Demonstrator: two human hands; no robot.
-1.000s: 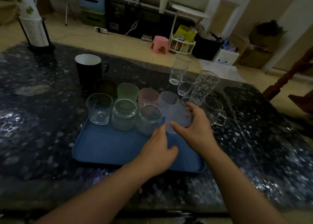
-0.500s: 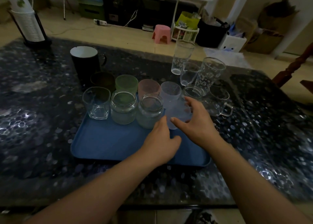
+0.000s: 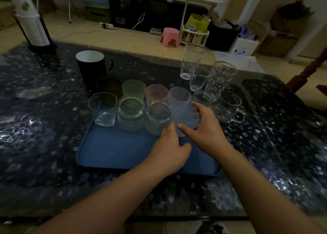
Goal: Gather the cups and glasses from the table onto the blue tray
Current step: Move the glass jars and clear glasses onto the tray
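Note:
A blue tray (image 3: 115,150) lies on the dark table. On its far part stand a square glass (image 3: 104,111), two clear jars (image 3: 131,115) (image 3: 158,117), and green (image 3: 134,91), pink (image 3: 157,93) and frosted (image 3: 179,96) cups. My right hand (image 3: 203,132) wraps thumb and fingers around another frosted cup (image 3: 185,118) standing at the tray's right end. My left hand (image 3: 169,150) rests palm down on the tray, its fingers reaching the base of that cup and the nearer jar. A glass mug (image 3: 229,108) and several clear glasses (image 3: 221,78) stand off the tray to the right.
A black mug (image 3: 91,65) and a dark cup (image 3: 108,86) stand just behind the tray's left corner. A stack of paper cups in a holder (image 3: 33,26) is at the table's far left. The table's far edge runs behind the tall glass (image 3: 192,60).
My head has dipped a little, so the view has shifted. Both hands stay at the frosted cup at the tray's right end, with my right fingers slightly looser around it.

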